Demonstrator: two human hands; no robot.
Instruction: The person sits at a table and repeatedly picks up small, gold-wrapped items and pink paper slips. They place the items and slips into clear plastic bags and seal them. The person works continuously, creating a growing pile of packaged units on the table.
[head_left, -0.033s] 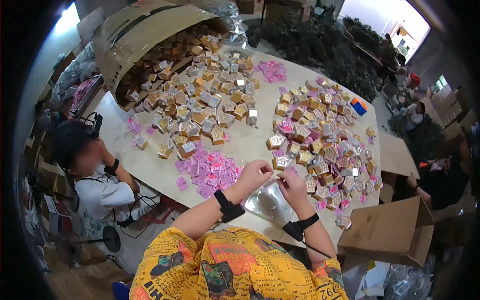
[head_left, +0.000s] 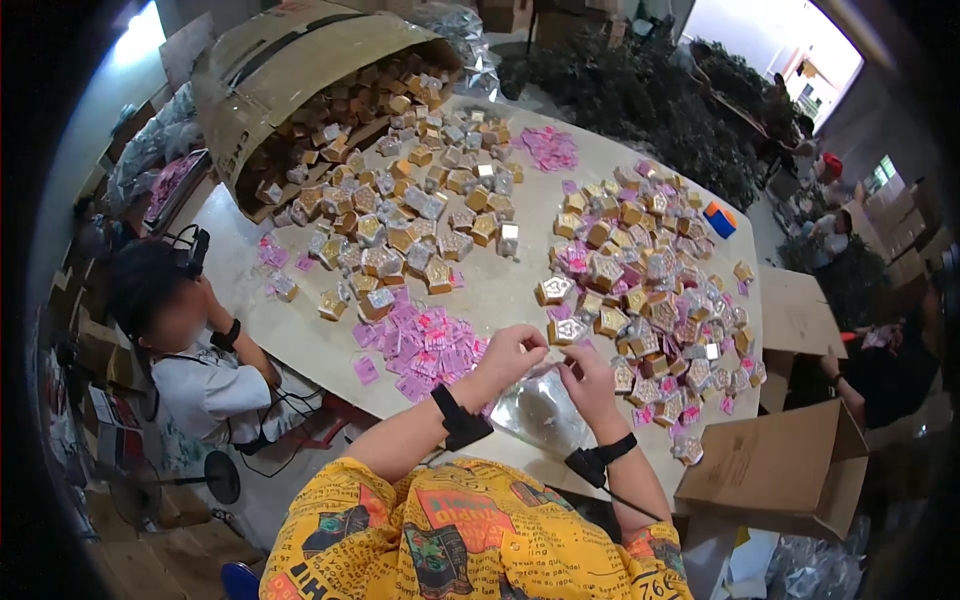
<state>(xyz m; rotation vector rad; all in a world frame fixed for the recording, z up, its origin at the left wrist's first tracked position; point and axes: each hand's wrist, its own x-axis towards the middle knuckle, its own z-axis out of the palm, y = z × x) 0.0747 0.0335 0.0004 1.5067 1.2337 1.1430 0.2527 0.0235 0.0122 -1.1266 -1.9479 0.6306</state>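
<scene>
Your left hand [head_left: 512, 352] and right hand [head_left: 585, 378], fingers pinched on one clear bag [head_left: 540, 408]; pink packets [head_left: 425, 345] and gold boxes [head_left: 400, 235] heaped unbagged on worktop [head_left: 500, 290].

place: packing workshop | signs: table [head_left: 500, 290] heaped with small gold boxes [head_left: 420, 230], pink tags [head_left: 425, 340], cardboard cartons [head_left: 780, 470]

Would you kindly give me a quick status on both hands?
Left hand and right hand pinch a clear plastic bag between them. Gold boxes just ahead. Nothing blocking.
</scene>
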